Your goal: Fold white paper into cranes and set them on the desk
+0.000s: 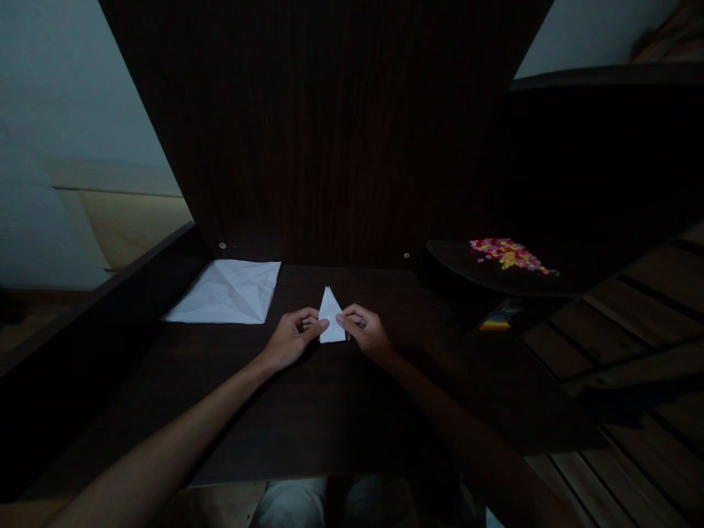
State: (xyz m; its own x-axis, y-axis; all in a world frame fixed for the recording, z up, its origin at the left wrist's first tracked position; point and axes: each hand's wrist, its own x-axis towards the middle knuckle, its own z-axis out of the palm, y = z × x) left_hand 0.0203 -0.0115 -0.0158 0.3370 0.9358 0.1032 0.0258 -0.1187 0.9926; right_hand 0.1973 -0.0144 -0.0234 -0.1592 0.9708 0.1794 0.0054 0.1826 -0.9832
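A small piece of folded white paper [332, 330] is held between my two hands, its narrow split tip pointing away from me. My left hand [294, 336] pinches its left edge, thumb on top and fingers curled beneath. On the opposite edge, my right hand [367, 331] grips it the same way. Creases run down the paper's middle. Farther left, a flat stack of creased white paper sheets [228, 292] lies on the dark desk [308, 411].
A raised side board [110, 308] borders the desk on the left, and a tall dark panel [330, 147] stands at the back. On a curved shelf [456, 260] at right lies a heap of small colourful pieces [509, 253]. Below it sits a rainbow-striped item [496, 323].
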